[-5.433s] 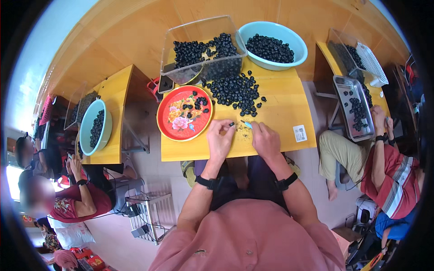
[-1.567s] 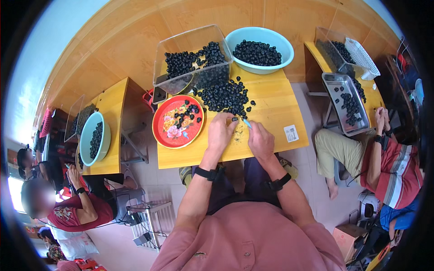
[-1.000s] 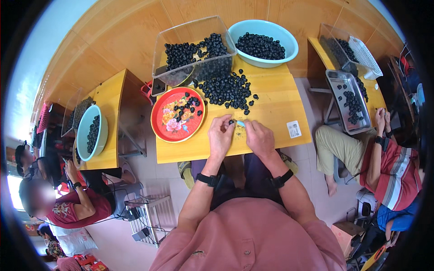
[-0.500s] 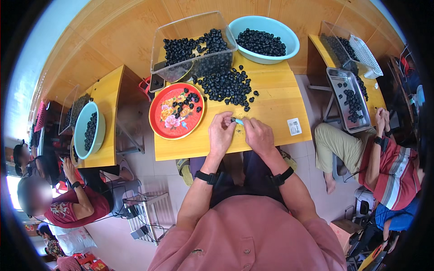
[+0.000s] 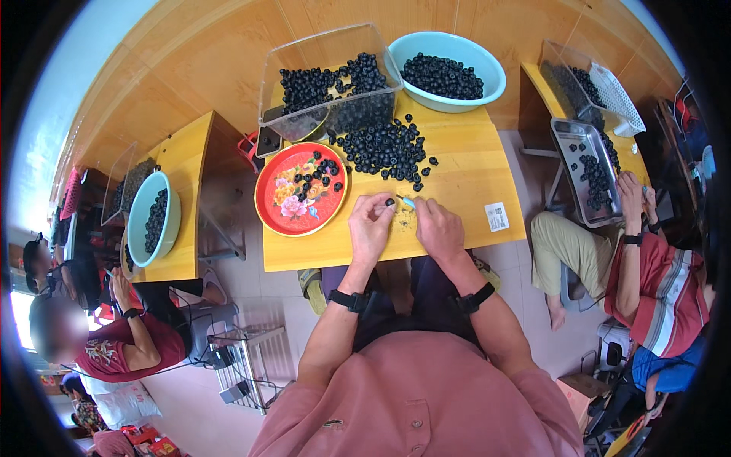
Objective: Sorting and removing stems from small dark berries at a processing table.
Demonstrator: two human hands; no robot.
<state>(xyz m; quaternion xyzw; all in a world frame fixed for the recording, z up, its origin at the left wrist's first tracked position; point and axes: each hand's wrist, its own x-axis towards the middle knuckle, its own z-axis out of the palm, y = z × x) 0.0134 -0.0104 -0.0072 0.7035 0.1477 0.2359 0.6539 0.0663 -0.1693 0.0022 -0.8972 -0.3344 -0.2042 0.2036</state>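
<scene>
Between the thumb and fingertips of my left hand [image 5: 368,231] is a small round black part [image 5: 390,202], pinched near the table's front edge. My right hand [image 5: 440,232] is closed round a slim tool with a light blue handle [image 5: 409,203]. Its dark thin tip points toward the black part, with a small gap between them. Dark crumbs [image 5: 404,222] lie on the wood below. Just beyond my hands spreads a loose pile of similar black parts [image 5: 383,150], some showing a hole. To the left, a red flowered tray [image 5: 271,211] carries several more.
A clear plastic bin [image 5: 327,46] and a light blue basin [image 5: 499,80], both with black parts, stand at the back of the yellow table [image 5: 464,167]. A white label [image 5: 496,217] sits at right. Co-workers sit at side tables, one beside a metal tray [image 5: 563,141].
The tool's tip has drawn away from the black part, which now shows more fully in my left fingertips. At right, the co-worker's hands have moved toward the metal tray.
</scene>
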